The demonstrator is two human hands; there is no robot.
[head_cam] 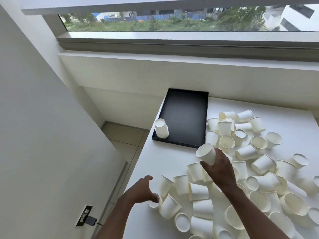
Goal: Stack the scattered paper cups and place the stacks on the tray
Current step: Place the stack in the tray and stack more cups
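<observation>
Left hand point(144, 191): shown at the near left edge of the table point(146, 169), fingers spread and curled round a small cup point(154, 200) at the left fringe of the heap; contact is seen, but whether the grasp is closed cannot be told
Small cup: standing just left of the heap, base or mouth upward not resolved beneath the fingers
Finished stack point(161, 128): set upright in the near left corner of the tray point(184, 116), rims downward
Tray: black, otherwise bare, laid at the far left corner of the table, its long side running away from the person
Held cup point(206, 154): gripped in the right hand point(219, 166), raised above the heap, just off the tray's near right corner
Long axis of held cup: tilted, one round end directed up and left toward the tray, the other buried in the palm; which end is the mouth cannot be told
Right hand: fingers closed round the cup's wall
Loose cups point(250, 169): scattered over the right half of the table, most on their sides, mouths facing all ways
Deciding relation: the small cup lies down and left of the held cup, well apart; nesting is judged to require both axes to be aligned
Nearer hand: the right is nearer the tray, the left nearer the table's edge
Progress: judged early, one stack placed
</observation>
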